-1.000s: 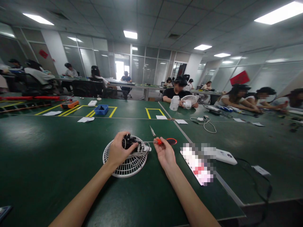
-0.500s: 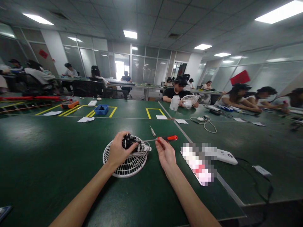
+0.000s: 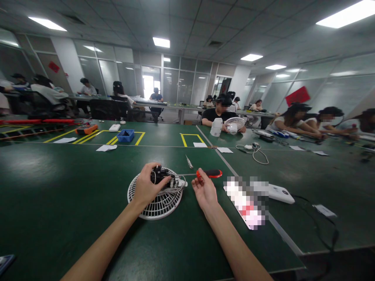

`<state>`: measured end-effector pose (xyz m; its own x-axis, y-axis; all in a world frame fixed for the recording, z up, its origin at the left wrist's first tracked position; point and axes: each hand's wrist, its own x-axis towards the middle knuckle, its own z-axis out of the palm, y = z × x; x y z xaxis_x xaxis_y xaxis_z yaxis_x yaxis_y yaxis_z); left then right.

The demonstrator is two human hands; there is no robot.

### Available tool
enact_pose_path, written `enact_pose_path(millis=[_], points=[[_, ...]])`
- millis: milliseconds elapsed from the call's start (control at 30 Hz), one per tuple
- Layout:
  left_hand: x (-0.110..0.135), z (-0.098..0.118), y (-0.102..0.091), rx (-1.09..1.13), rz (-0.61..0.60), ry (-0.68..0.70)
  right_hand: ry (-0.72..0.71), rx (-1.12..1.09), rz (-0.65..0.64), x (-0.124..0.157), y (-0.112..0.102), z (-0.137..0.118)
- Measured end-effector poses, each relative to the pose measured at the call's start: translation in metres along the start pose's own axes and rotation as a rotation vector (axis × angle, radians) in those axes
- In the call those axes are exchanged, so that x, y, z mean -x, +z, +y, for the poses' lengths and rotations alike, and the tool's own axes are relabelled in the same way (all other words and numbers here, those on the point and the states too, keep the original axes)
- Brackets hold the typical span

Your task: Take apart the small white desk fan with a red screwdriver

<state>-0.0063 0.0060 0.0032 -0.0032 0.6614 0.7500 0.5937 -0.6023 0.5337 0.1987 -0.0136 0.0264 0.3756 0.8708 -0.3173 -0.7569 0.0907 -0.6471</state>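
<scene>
My left hand (image 3: 147,183) is wrapped round a black fan motor (image 3: 159,175), with pale wires beside it. Under the motor a white fan grille (image 3: 158,208) lies flat on the green table. Between my right thumb and fingers is the red-and-black handle of a screwdriver (image 3: 213,174), held level by my right hand (image 3: 205,189). Its shaft points left at the motor's side; whether the tip touches a screw is too small to tell. A small clear-handled screwdriver (image 3: 189,162) lies on the table just beyond.
To the right lie a blurred-out phone (image 3: 244,207) and a white device (image 3: 279,193) with a dark cord. A blue bin (image 3: 125,135), paper slips (image 3: 106,148) and an orange-black tool (image 3: 86,129) are farther back. Across the table a person (image 3: 221,113) holds another fan head.
The screwdriver handle has shifted slightly right and turned in my right fingers. My left hand, the motor and the grille stay in place.
</scene>
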Motion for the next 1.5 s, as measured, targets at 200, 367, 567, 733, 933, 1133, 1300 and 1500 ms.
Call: enact_pose_path(millis=[200, 367, 567, 733, 933, 1133, 1300, 1500], points=[[-0.0005, -0.0005, 0.0003, -0.005, 0.003, -0.007, -0.025, -0.003, -0.035, -0.0033, -0.0015, -0.0019], [-0.0009, 0.0003, 0.0007, -0.012, 0.006, -0.004, -0.066, -0.017, -0.072, -0.0036, -0.0017, -0.0023], [-0.0007, -0.0002, 0.0006, -0.012, 0.014, 0.008, -0.042, -0.024, -0.075, -0.0006, 0.0011, -0.0039], [-0.0005, -0.0003, 0.0005, -0.009, 0.012, 0.006, 0.047, -0.004, -0.049, 0.003, 0.0024, -0.0063], [0.0001, -0.0006, 0.0004, -0.009, 0.009, -0.002, 0.06, 0.052, -0.052, -0.0005, -0.0023, -0.0044], [0.0002, -0.0015, 0.0004, -0.003, 0.01, -0.003, -0.025, 0.029, -0.086, -0.0016, -0.0007, -0.0035], [0.0001, -0.0025, 0.0016, -0.001, 0.013, -0.003, -0.082, -0.005, -0.111, -0.004, -0.0026, -0.0036], [-0.0002, -0.0007, 0.0015, -0.008, 0.017, 0.007, -0.015, 0.008, -0.129, -0.004, -0.0038, -0.0051]])
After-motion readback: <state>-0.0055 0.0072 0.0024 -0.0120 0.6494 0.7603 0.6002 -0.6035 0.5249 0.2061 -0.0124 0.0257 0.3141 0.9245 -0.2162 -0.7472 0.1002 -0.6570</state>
